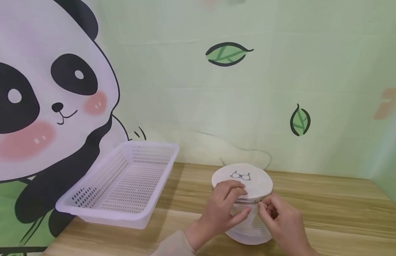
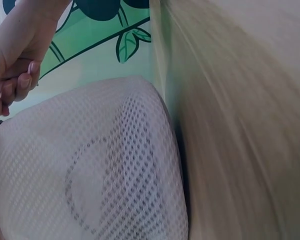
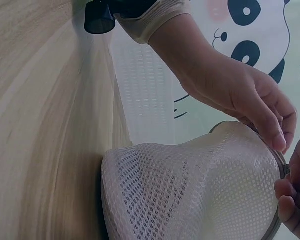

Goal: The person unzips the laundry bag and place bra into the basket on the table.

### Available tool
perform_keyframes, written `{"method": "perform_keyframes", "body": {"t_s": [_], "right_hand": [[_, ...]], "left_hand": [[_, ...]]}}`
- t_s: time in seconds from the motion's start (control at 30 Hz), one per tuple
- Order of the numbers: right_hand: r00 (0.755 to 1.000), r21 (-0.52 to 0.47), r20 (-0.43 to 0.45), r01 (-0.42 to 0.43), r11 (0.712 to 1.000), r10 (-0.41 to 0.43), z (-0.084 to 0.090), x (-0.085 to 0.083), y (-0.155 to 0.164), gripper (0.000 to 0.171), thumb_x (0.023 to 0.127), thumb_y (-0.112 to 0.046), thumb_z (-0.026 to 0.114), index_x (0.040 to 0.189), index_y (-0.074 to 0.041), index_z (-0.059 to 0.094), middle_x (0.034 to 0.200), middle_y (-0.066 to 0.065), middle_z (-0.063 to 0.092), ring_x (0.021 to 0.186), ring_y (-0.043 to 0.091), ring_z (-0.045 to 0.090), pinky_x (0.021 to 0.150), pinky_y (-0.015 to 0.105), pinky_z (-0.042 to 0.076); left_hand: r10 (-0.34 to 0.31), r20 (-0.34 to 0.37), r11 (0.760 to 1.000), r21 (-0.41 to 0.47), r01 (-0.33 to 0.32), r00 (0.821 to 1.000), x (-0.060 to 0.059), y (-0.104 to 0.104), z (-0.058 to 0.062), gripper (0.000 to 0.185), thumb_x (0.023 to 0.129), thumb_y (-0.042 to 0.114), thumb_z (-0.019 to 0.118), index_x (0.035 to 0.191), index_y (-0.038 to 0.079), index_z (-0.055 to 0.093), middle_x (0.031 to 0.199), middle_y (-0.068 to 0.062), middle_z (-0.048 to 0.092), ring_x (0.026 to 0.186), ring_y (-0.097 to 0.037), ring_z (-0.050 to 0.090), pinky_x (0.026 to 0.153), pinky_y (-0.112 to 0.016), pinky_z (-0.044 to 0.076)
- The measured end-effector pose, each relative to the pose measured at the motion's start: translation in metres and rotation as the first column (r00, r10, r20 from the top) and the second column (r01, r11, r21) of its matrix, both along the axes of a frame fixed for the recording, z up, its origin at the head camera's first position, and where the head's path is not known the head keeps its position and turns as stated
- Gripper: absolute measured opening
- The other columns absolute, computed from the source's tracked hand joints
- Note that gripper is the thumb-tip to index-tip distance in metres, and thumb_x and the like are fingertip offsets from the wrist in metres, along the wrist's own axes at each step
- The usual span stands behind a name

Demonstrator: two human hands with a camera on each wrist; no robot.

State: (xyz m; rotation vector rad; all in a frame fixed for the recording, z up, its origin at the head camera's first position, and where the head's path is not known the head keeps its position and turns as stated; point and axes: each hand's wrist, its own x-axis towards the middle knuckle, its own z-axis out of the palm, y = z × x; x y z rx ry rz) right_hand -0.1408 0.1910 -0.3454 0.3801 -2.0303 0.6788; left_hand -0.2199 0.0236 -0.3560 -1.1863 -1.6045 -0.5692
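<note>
A round white mesh laundry bag (image 1: pixel 249 179) with a small bra drawing on its lid stands on the wooden table (image 1: pixel 329 213). My left hand (image 1: pixel 239 201) curls over the lid's near edge and holds the bag just above the zipper. My right hand (image 1: pixel 265 208) pinches the zipper pull at the bag's front right. In the right wrist view the left hand (image 3: pixel 240 95) grips the bag (image 3: pixel 190 190) at its zipper seam (image 3: pixel 281 167). In the left wrist view the right hand (image 2: pixel 12 75) pinches the pull beside the mesh bag (image 2: pixel 105 170).
A white perforated plastic basket (image 1: pixel 98 216) sits at the left of the table, tilted against the panda wall. A thin cable (image 1: pixel 236 147) runs along the wall behind the bag. Bare wood lies to the right of the bag.
</note>
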Motion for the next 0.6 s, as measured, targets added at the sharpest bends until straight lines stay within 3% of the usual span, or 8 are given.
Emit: {"method": "perform_keyframes", "body": {"t_s": [0.6], "right_hand": [[0.997,0.031,-0.036,-0.069,0.997,0.07,-0.0015,0.0015,-0.0023,0.024,0.069,0.005,0.067,0.072,-0.015,0.055,0.061,-0.016,0.044,0.056,-0.01,0.038,0.047,0.007,0.034]], "left_hand": [[0.032,0.017,0.999,0.004,-0.032,0.999,0.003,0.0051,-0.0076,0.031,0.075,0.023,0.077,0.097,0.01,0.06,0.109,-0.004,0.061,0.101,-0.018,0.059,0.095,-0.028,0.047]]}}
